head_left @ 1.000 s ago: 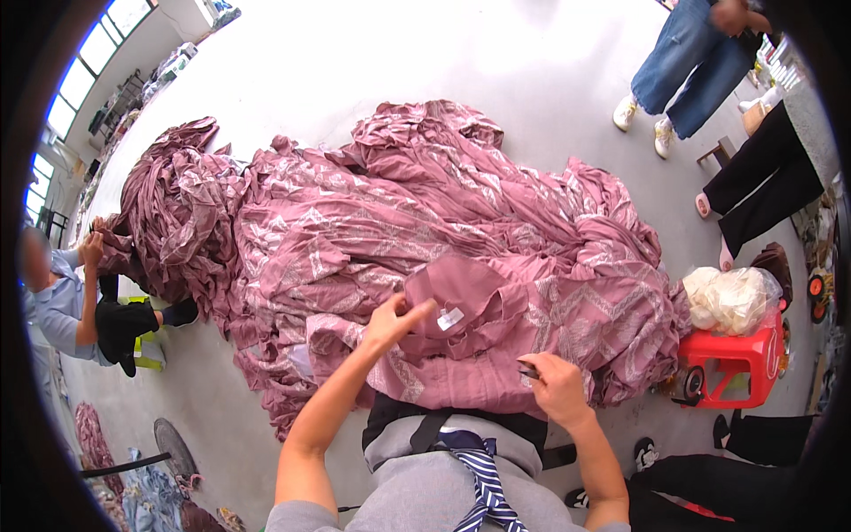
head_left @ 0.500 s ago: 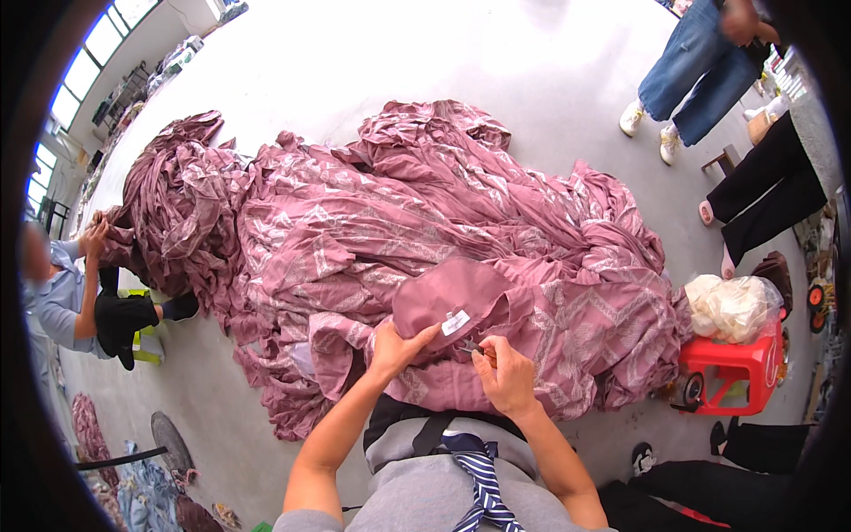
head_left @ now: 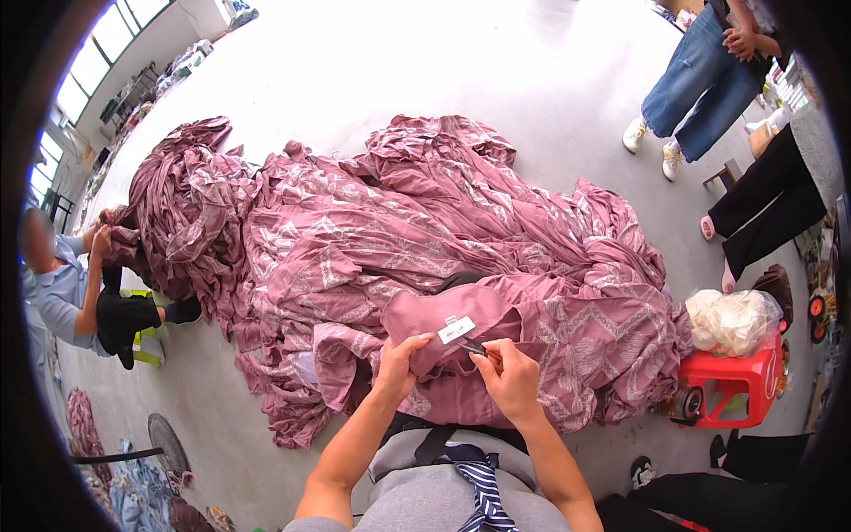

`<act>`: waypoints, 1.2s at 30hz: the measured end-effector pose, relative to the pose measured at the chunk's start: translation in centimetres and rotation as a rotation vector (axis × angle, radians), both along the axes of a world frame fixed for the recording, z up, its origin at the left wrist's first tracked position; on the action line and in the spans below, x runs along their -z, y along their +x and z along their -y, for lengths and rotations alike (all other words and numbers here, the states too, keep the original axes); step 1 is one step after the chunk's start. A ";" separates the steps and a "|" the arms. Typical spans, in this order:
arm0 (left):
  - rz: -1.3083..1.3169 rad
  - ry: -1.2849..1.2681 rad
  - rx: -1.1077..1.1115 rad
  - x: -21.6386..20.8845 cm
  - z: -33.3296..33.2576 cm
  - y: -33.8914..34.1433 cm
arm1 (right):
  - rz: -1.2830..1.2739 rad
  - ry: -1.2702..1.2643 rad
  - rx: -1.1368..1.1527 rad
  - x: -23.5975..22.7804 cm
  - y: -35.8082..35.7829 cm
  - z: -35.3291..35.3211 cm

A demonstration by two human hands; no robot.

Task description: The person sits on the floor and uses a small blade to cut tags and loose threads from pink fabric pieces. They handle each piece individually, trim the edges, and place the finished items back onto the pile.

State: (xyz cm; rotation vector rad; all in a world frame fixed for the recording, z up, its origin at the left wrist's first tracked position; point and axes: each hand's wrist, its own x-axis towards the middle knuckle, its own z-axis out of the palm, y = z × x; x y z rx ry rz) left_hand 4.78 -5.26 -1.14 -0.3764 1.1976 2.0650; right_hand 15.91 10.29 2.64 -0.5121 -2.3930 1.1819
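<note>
A white label (head_left: 456, 330) shows on a plain dusty-pink panel (head_left: 409, 312) of the garment in front of me. My left hand (head_left: 398, 365) is closed on the panel's edge, its thumb close to the label. In my right hand (head_left: 511, 379) is a small dark pointed tool that looks like thread snips (head_left: 474, 346), with the tip just at the label's lower right edge. Fingers cover most of the handle. Around both hands spreads a large heap of pink patterned fabric (head_left: 346, 235).
At the right stands a red plastic stool (head_left: 753, 381) with a bag of pale material (head_left: 729, 317) on it. A seated person (head_left: 66, 293) at the left handles the heap's far end. Other people stand at the upper right. More cloth (head_left: 146, 483) lies lower left.
The label and pink panel are turned more toward me. The snips' tip has come up against the label's edge. At the left, the seated person's head has shifted slightly.
</note>
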 end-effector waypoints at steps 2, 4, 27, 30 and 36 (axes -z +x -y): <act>-0.018 0.005 0.002 -0.5 0.0 0.1 | -0.014 0.045 -0.008 0.1 -0.4 -0.1; -0.026 0.007 -0.002 -1.3 -0.2 0.3 | 0.006 0.086 -0.022 -0.1 -0.8 -0.3; -0.029 0.051 0.035 -2.3 -0.2 0.6 | -0.108 -0.059 0.076 -0.3 -1.2 -0.9; -0.013 0.025 0.006 -3.1 -0.4 0.4 | -0.082 0.058 -0.010 -0.1 -0.3 -1.1; -0.029 0.057 0.040 -2.9 -0.1 0.5 | -0.084 0.276 -0.161 -0.6 -0.5 -0.6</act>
